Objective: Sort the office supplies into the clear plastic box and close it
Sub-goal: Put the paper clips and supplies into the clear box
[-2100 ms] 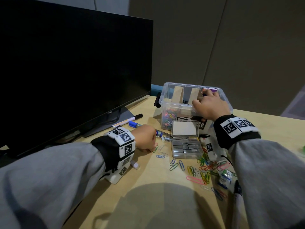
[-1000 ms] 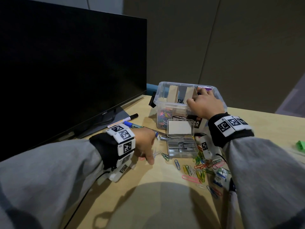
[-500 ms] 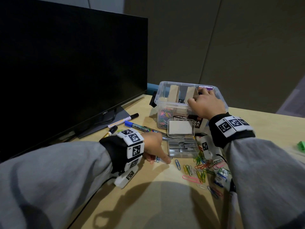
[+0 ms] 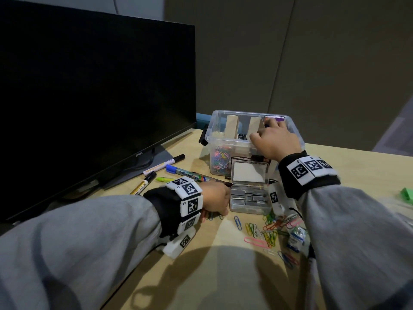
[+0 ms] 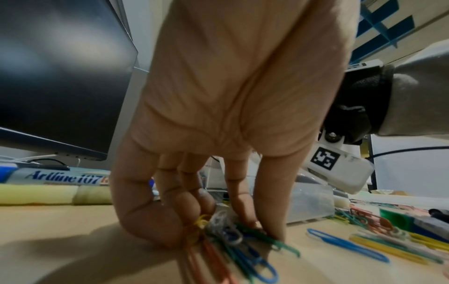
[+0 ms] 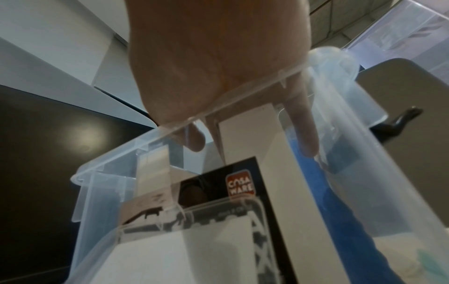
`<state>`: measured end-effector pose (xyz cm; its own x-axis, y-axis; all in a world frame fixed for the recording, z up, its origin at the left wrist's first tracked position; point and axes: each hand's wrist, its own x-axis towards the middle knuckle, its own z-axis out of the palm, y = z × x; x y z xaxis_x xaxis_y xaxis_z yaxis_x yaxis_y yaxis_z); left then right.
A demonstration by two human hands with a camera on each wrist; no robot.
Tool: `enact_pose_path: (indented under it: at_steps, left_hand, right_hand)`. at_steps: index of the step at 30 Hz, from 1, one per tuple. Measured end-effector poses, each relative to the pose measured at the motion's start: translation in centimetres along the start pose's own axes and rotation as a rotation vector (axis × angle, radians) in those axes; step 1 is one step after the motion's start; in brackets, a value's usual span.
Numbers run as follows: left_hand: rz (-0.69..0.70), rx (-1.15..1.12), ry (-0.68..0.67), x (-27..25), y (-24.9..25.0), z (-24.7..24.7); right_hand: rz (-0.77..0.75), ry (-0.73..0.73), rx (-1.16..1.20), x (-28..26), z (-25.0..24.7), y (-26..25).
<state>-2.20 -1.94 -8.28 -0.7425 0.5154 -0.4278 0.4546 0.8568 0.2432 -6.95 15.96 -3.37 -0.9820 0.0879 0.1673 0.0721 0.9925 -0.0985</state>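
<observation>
L hand (image 5: 226,119) on desk, fingertips pinching a bunch of coloured paper clips (image 5: 233,247); more clips (image 4: 268,231) just to its right. R hand (image 4: 273,142) over clear plastic box (image 4: 214,139) rim, fingers inside, grip unclear. Box open.

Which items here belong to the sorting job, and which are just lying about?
Job:
clear plastic box, right hand reaching in
paper clips, gathered by left hand
loose clips
staple case
markers

Lying about:
monitor
green object
</observation>
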Motion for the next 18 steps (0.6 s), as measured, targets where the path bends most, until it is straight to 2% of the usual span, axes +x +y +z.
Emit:
enact_pose_path:
  at_steps: [5,8,13,18]
  left_hand:
    - [-0.024,-0.012,-0.050,0.1,-1.6,-0.5]
    - [-0.049,0.004,-0.022,-0.3,-3.1,-1.0]
    - [-0.170,-0.133,0.018,-0.8,-4.9,-2.0]
    - [-0.213,-0.200,-0.127,-1.2,-5.0,-1.3]
  right_hand:
    - [0.004,-0.011,-0.007,0.0,-0.1,-0.1]
    - [0.004,-0.008,-0.007,0.0,-0.1,-0.1]
    - [0.006,-0.011,-0.005,-0.1,-0.1,-0.1]
    - [0.007,-0.007,-0.008,-0.1,-0.1,-0.1]
